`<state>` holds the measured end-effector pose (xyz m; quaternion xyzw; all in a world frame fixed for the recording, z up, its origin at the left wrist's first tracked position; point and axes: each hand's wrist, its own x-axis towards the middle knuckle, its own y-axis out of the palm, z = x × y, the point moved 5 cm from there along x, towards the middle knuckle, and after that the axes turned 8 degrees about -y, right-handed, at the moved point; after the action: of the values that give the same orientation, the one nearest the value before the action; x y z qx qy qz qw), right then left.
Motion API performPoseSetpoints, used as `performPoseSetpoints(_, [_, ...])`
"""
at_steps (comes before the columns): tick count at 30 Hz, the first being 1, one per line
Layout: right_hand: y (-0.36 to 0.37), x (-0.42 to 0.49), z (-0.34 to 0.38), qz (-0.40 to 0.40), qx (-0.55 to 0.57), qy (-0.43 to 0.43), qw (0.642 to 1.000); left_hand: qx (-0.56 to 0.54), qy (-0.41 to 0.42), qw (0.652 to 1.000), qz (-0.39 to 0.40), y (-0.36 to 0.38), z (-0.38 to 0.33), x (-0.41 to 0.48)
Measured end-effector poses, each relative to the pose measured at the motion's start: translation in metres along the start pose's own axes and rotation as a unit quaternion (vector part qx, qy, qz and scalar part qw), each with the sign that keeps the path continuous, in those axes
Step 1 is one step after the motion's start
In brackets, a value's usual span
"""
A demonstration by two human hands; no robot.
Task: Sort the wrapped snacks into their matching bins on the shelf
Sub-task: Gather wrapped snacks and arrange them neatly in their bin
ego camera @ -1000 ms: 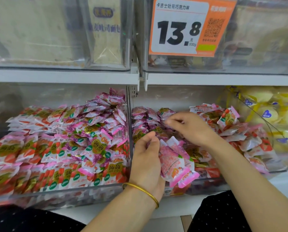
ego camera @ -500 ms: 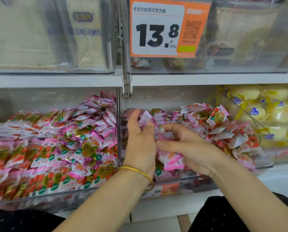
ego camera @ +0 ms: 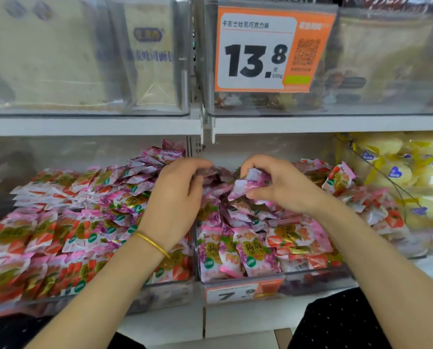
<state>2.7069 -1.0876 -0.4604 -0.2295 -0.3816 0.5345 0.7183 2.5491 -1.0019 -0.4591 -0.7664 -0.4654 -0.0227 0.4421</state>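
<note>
Two clear bins of small pink-wrapped snacks fill the lower shelf: a left bin (ego camera: 160, 295) and a middle bin (ego camera: 318, 280). My right hand (ego camera: 283, 185) hovers over the back of the middle bin and pinches a purple-and-white wrapped snack (ego camera: 248, 183) between thumb and fingers. My left hand (ego camera: 175, 200), with a gold bangle on the wrist, reaches over the divider between the bins, its fingers curled on wrappers at the back; what it grips is partly hidden. Loose purple-print snacks (ego camera: 250, 253) lie at the front of the middle bin.
A bin of yellow wrapped cakes (ego camera: 412, 177) stands at the right. The upper shelf carries clear bins of bread packs (ego camera: 149, 54) and an orange 13.8 price tag (ego camera: 263, 49). A 7.9 tag (ego camera: 235, 293) sits on the middle bin's front.
Both hands have moved up to the back of the bins. The right hand now pinches a purple-white snack, and the left hand has shifted left toward the divider.
</note>
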Motion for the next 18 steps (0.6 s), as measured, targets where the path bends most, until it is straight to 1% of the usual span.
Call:
performPoseSetpoints(3, [0.018,0.022,0.003,0.051,0.006,-0.043,0.998,-0.004,0.013,1.0,-0.005,-0.001,0.004,-0.002])
performPoseSetpoints(6, [0.037,0.031,-0.001,0.1,-0.064,-0.055,0.991,0.005,0.016,1.0,0.01,0.001,0.009,-0.003])
performPoseSetpoints(9, [0.029,0.029,-0.01,0.065,-0.111,-0.04,0.991,0.0,0.009,1.0,0.018,0.002,0.01,-0.004])
performPoseSetpoints(11, [0.016,0.024,-0.017,0.032,-0.142,-0.009,0.989,-0.001,0.007,1.0,0.021,0.002,0.008,-0.004])
performPoseSetpoints(13, [0.003,0.019,-0.024,-0.006,-0.14,0.033,0.99,0.002,0.01,0.999,0.031,0.003,0.005,-0.003])
performPoseSetpoints(15, [-0.003,0.014,-0.028,-0.044,-0.086,0.077,0.992,0.018,0.012,0.998,0.063,0.006,0.003,-0.002])
performPoseSetpoints(18, [0.0,0.01,-0.036,-0.085,0.041,0.14,0.986,0.035,0.017,0.992,0.122,0.012,0.0,-0.002])
